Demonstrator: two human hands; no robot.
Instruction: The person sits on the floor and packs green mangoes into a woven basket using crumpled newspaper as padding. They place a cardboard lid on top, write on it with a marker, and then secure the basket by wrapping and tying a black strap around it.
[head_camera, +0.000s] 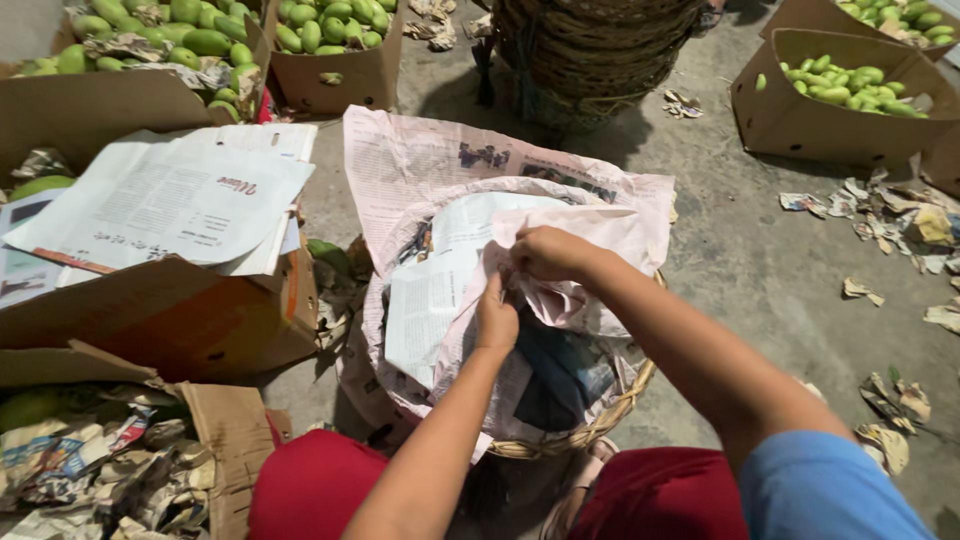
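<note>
- Newspaper lining (440, 290): several pinkish and white printed sheets, creased and overlapping, laid inside a round woven basket (620, 410). The sheets drape over the basket rim on the far and left sides; one broad pink sheet stands up behind the basket.
- Basket position: on the grey concrete floor (760, 260), directly in front of the person, between the red-clad knees at the lower edge of the view.
- Basket interior: a dark area shows at the bottom right of the lining; its content cannot be made out.
- Left hand (496, 322): fingers closed, pinching a fold of the pink paper near the centre of the basket.
- Right hand (550, 253): fingers curled tight around the upper edge of the same paper, just above the left hand; the two hands are almost touching.
- Surroundings: cardboard box (170, 320) with loose white printed sheets on top, to the left; open boxes of green mangoes (840, 82) at the upper left and upper right; torn paper scraps (900, 230) on the floor at right.
</note>
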